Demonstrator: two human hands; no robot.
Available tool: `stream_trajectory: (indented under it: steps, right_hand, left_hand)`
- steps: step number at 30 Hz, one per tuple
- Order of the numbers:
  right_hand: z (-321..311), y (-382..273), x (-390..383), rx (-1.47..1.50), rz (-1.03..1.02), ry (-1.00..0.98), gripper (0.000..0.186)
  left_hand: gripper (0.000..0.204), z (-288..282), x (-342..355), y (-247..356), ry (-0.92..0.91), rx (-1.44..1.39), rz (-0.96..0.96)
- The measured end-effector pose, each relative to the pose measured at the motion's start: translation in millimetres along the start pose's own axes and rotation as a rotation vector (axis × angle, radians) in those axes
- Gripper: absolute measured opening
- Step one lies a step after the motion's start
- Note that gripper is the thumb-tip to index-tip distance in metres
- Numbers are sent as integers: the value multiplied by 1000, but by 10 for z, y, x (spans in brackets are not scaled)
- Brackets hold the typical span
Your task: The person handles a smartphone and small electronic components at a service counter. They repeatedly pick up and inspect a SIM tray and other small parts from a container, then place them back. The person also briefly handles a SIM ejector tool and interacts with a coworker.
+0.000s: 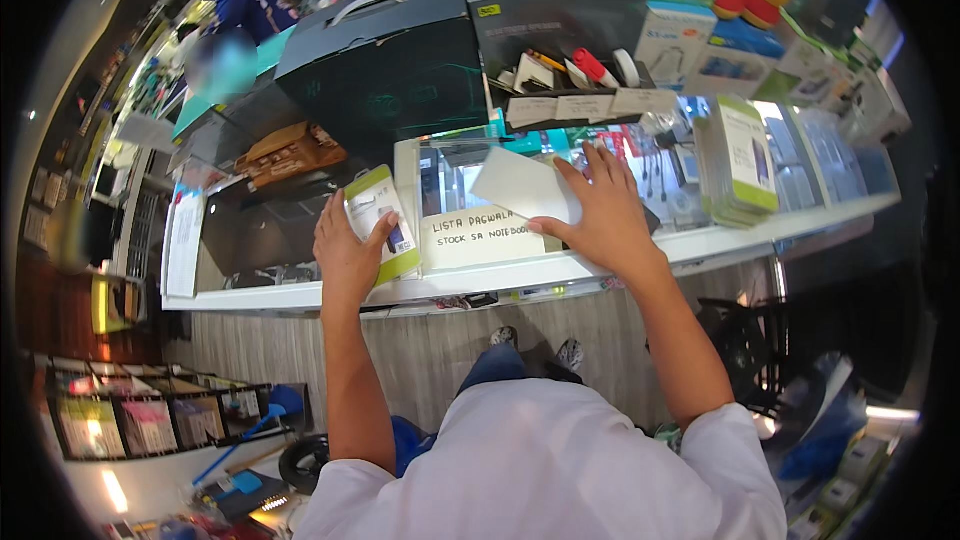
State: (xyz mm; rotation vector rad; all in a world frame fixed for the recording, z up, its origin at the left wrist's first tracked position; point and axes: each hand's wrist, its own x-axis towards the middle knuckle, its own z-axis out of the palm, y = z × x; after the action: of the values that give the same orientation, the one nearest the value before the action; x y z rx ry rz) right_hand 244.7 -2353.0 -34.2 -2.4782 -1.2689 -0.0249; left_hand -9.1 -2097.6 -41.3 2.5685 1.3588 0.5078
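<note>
My left hand point(350, 245) grips a flat green-and-white retail package point(372, 202) by its sides, thumb across its front, at the near edge of the glass counter. My right hand point(608, 215) holds a blank white card or folded sheet point(515, 185), with the thumb and fingers at its right end. Below that sheet, a cream paper sign point(470, 238) with handwriting lies on the counter. A dark flat object shows partly from under the right hand; its kind is hidden.
Similar green-and-white packages point(742, 165) stand stacked at the right. A large dark box point(385, 55) with a handle and an organizer tray point(535, 112) of pens and markers stand at the back. A brown holder point(290, 155) sits left. People are beyond the counter.
</note>
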Motion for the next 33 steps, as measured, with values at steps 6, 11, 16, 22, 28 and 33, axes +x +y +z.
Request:
stream_trajectory:
  steps: [6, 11, 16, 22, 28, 33]
  right_hand:
    - [40, 300, -82, 253, -193, 150, 44]
    - [-87, 581, -172, 203, -148, 153, 34]
    - [-318, 657, -190, 25, 94, 296, 34]
    - [-505, 178, -1024, 453, -191, 197, 33]
    - [880, 863, -1429, 503, 228, -72, 37]
    - [1960, 2138, -702, 35, 102, 389, 47]
  left_hand:
    - [90, 24, -124, 164, -34, -59, -18]
    - [83, 119, -383, 522, -4, -168, 187]
    - [76, 372, -574, 1106, -1, -280, 359]
    - [69, 671, -423, 1881, -84, -463, 464]
    - [49, 500, -441, 1642, 59, -718, 488]
    - [39, 218, -627, 1021, 198, -445, 337]
